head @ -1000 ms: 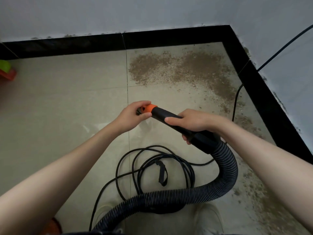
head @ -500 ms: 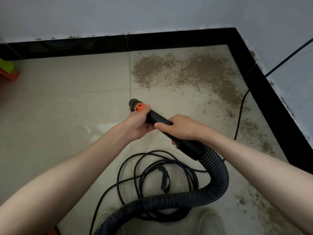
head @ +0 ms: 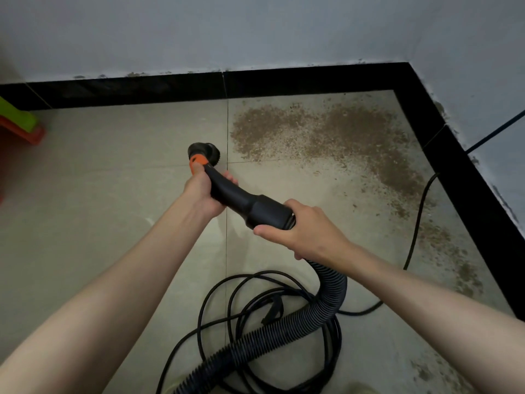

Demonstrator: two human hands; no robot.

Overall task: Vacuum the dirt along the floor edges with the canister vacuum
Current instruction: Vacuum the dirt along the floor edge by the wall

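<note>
Orange-collared nozzle (head: 202, 155) now pushed out toward the dirt (head: 326, 135), round brush tip showing.
My left hand (head: 203, 191) has slid down the black wand (head: 241, 199), my right hand (head: 305, 233) back onto the hose (head: 321, 305) cuff; both clamp tight. One nozzle, one hose, one coiled cord (head: 227, 311), two hands; dirt in the upper-right corner is untouched.

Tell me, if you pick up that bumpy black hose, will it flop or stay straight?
Probably flop. The ribbed hose already sags from the right hand and curves across the floor, so it looks bendy. Its ribs likely stop it squashing flat. The smooth nozzle tube in the left hand looks stiff.
</note>
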